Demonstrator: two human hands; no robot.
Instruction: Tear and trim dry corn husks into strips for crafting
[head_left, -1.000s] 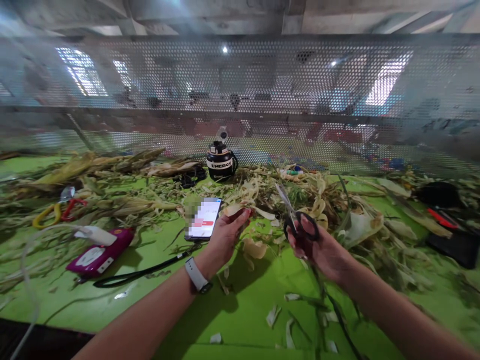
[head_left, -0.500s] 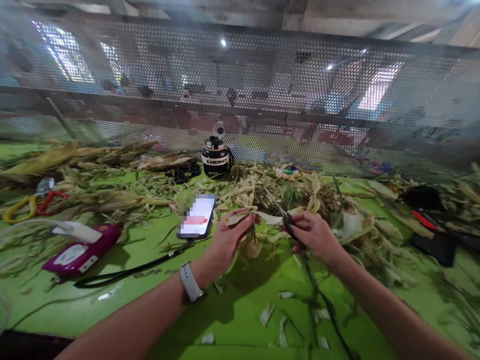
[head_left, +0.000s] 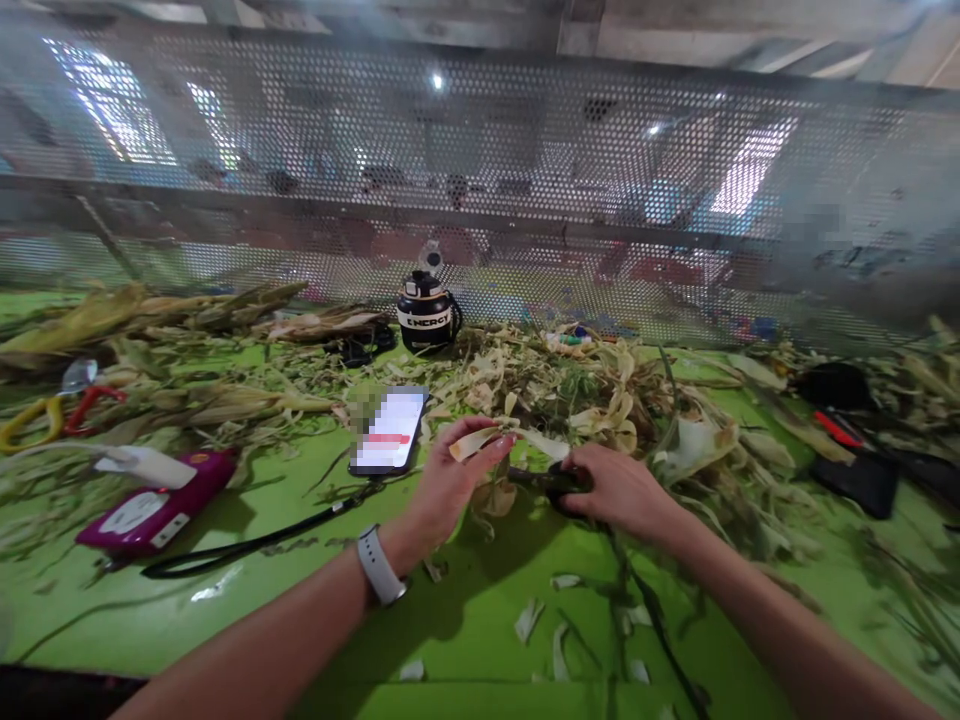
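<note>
My left hand (head_left: 448, 488) pinches a piece of pale dried corn husk (head_left: 544, 442), whose strips fan out to both sides of the fingers. A curled husk bit hangs beneath it. Dark-handled scissors (head_left: 561, 486) are in my right hand (head_left: 619, 490), their blades pointing left below the husk strip. My right thumb and index finger are at the strip's right end; whether they grip it I cannot tell. Behind both hands lies a heap of husk scraps (head_left: 517, 365). Small cut husk pieces (head_left: 529, 620) lie on the green table (head_left: 450, 640) in front.
A phone (head_left: 390, 430) with a black strap lies left of my hands. Further left are a purple power socket (head_left: 157, 505) with a white plug and yellow-handled scissors (head_left: 34, 425). A black bottle (head_left: 425, 315) stands before a perforated metal screen (head_left: 510, 150). A black pouch (head_left: 855, 480) lies right.
The scissors have swung from pointing up beside the husk to pointing left beneath it. My right hand has turned and its fingers have come to the strip's end. My left hand keeps its pinch.
</note>
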